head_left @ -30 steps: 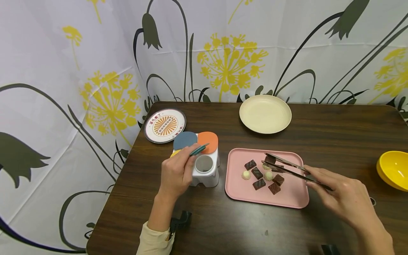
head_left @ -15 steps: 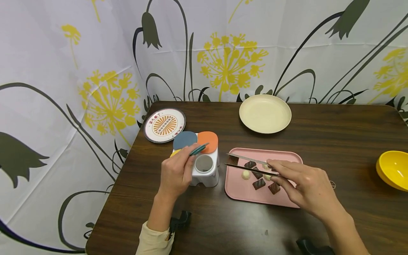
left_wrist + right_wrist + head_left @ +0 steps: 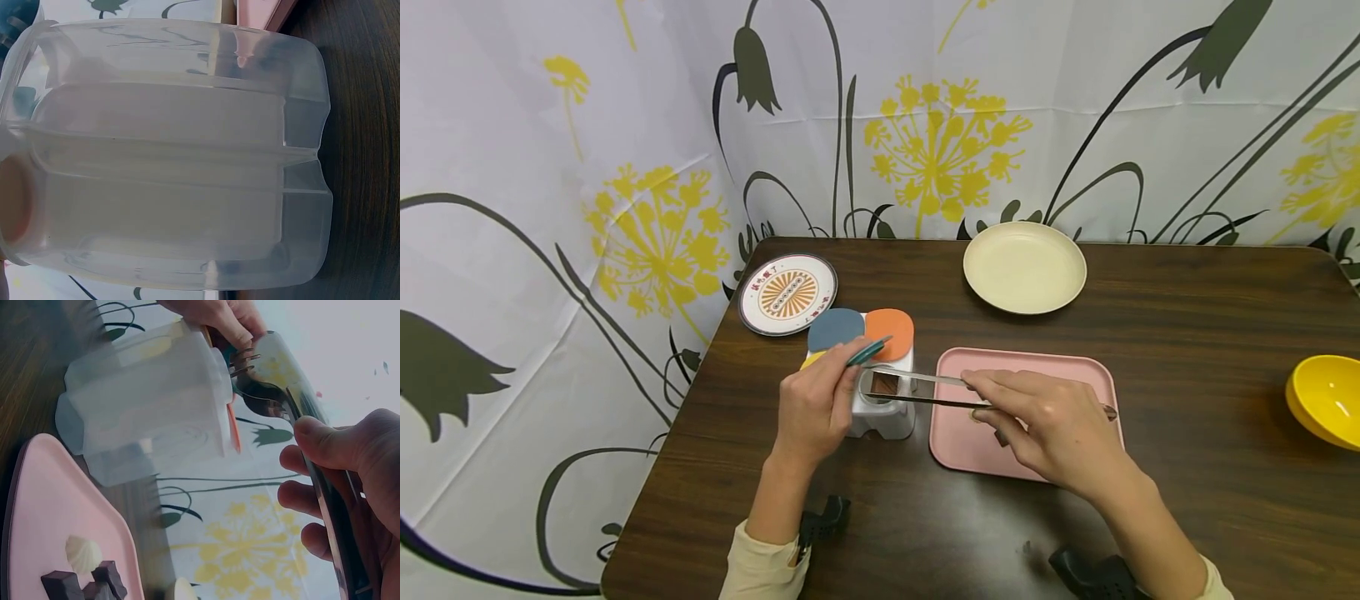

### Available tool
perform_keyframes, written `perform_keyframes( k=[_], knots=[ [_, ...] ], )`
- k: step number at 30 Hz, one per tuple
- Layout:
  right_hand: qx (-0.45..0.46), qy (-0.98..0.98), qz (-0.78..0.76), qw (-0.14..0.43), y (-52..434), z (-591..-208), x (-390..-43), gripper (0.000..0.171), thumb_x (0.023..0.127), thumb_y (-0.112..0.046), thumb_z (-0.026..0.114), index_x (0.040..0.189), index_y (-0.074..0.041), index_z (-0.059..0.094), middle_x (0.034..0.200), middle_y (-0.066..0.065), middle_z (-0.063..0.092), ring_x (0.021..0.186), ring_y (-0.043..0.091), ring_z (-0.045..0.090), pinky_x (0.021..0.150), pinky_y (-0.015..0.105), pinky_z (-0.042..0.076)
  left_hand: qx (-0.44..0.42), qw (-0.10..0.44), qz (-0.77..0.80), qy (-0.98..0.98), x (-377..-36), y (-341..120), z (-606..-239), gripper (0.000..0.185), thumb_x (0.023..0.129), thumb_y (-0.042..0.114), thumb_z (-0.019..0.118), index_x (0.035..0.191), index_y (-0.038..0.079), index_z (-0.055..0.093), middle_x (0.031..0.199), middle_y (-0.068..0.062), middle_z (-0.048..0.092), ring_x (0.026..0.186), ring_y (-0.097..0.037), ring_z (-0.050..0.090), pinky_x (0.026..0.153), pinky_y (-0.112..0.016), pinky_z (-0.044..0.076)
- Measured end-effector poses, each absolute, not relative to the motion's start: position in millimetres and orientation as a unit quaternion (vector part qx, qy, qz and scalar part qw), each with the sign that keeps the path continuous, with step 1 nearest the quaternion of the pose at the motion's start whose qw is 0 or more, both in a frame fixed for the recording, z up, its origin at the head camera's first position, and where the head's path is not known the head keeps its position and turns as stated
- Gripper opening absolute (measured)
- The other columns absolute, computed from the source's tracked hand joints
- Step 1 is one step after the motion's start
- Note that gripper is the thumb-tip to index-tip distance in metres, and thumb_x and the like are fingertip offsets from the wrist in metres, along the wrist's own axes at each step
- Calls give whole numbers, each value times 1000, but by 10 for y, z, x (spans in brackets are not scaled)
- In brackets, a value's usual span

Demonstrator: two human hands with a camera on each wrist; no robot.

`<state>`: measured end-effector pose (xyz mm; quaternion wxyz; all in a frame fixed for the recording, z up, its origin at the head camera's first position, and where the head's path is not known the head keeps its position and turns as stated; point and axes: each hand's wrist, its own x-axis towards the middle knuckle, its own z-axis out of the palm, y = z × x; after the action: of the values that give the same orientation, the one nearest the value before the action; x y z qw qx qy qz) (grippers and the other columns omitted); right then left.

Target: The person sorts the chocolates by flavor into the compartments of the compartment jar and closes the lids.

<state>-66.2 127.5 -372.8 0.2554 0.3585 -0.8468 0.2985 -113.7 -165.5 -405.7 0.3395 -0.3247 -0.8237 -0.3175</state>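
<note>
My left hand (image 3: 812, 408) pinches a teal lid (image 3: 867, 352), raised at the storage box (image 3: 891, 425), a translucent white box with coloured lids. One round opening is uncovered. My right hand (image 3: 1063, 429) grips metal tongs (image 3: 335, 522), whose tips are a fork and a spoon. Those tips are right over the uncovered opening, with a brown chocolate (image 3: 884, 383) between them. Below the right hand lies a pink tray (image 3: 958, 450), mostly covered by that hand in the head view. Dark chocolates (image 3: 62, 584) and a cream-coloured one (image 3: 83, 554) show on it in the right wrist view.
A patterned plate (image 3: 763, 312) lies behind the box at the left. At the back stands a cream plate (image 3: 1025, 267), and a yellow bowl (image 3: 1330, 400) sits at the right edge. A flowered curtain (image 3: 940, 50) hangs behind the dark wooden table (image 3: 1210, 333).
My right hand has carried the tongs and a chocolate leftward from the tray to the box's opening. The left hand stays in place with the teal lid.
</note>
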Motion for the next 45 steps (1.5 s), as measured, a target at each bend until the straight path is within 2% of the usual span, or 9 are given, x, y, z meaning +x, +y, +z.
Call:
perform_keyframes(
  k=[5, 10, 22, 25, 29, 32, 37, 41, 45],
  knots=[
    [365, -843, 300, 259, 1243, -3721, -679, 34, 93, -27, 68, 124, -14, 69, 98, -8, 71, 69, 5, 61, 49, 27, 45, -324, 341, -315, -824, -1137, -1656, -4061, 35, 104, 24, 44, 120, 2, 66, 106, -11, 72, 100, -25, 69, 85, -46, 55],
    [360, -852, 289, 247, 1231, -3710, -679, 49, 78, -14, 79, 125, -14, 68, 105, -6, 71, 72, 6, 63, 50, 30, 47, -324, 341, -316, -824, -1137, -1660, -4067, 34, 104, 23, 44, 121, 3, 65, 106, -10, 72, 99, -24, 69, 83, -46, 56],
    [351, -859, 287, 237, 1232, -3688, -678, 51, 77, -16, 80, 127, -15, 67, 97, -9, 70, 67, 3, 58, 49, 29, 45, -321, 338, -321, -824, -1146, -1653, -4061, 34, 103, 23, 45, 120, 2, 66, 105, -10, 72, 92, -23, 71, 78, -43, 57],
    [351, -861, 288, 232, 1236, -3686, -672, 52, 77, -16, 80, 127, -15, 67, 93, -9, 68, 67, 3, 58, 50, 29, 46, -320, 339, -322, -824, -1148, -1654, -4060, 34, 103, 23, 44, 119, 2, 66, 105, -9, 72, 91, -22, 71, 71, -41, 59],
    [344, -870, 279, 217, 1252, -3683, -650, 53, 78, -22, 80, 129, -16, 66, 85, -10, 62, 67, 1, 55, 49, 26, 43, -321, 340, -323, -823, -1148, -1655, -4061, 34, 103, 23, 44, 119, 2, 66, 106, -9, 72, 94, -23, 71, 71, -41, 59],
    [341, -874, 279, 207, 1280, -3683, -629, 53, 80, -27, 79, 130, -17, 65, 87, -11, 62, 69, 1, 56, 52, 26, 44, -321, 339, -325, -822, -1145, -1654, -4060, 34, 103, 23, 44, 119, 2, 66, 109, -9, 72, 96, -23, 70, 76, -42, 58],
    [335, -874, 291, 199, 1371, -3675, -584, 50, 86, -37, 74, 130, -16, 64, 99, -11, 65, 77, 0, 60, 62, 28, 51, -323, 342, -326, -820, -1143, -1652, -4058, 34, 103, 23, 45, 119, 2, 66, 108, -9, 72, 95, -23, 70, 75, -42, 58],
    [309, -881, 288, 212, 1500, -3658, -533, 54, 89, -48, 67, 133, -17, 63, 107, -10, 67, 67, -3, 55, 57, 27, 49, -324, 340, -326, -821, -1144, -1648, -4056, 33, 103, 23, 45, 119, 2, 66, 107, -9, 72, 93, -22, 71, 74, -41, 58],
    [279, -893, 281, 212, 1681, -3644, -480, 60, 83, -42, 74, 136, -19, 60, 114, -11, 67, 65, -4, 53, 56, 25, 46, -321, 335, -327, -823, -1142, -1647, -4053, 33, 103, 23, 45, 119, 2, 66, 106, -9, 72, 92, -22, 71, 73, -40, 58]
  ],
)
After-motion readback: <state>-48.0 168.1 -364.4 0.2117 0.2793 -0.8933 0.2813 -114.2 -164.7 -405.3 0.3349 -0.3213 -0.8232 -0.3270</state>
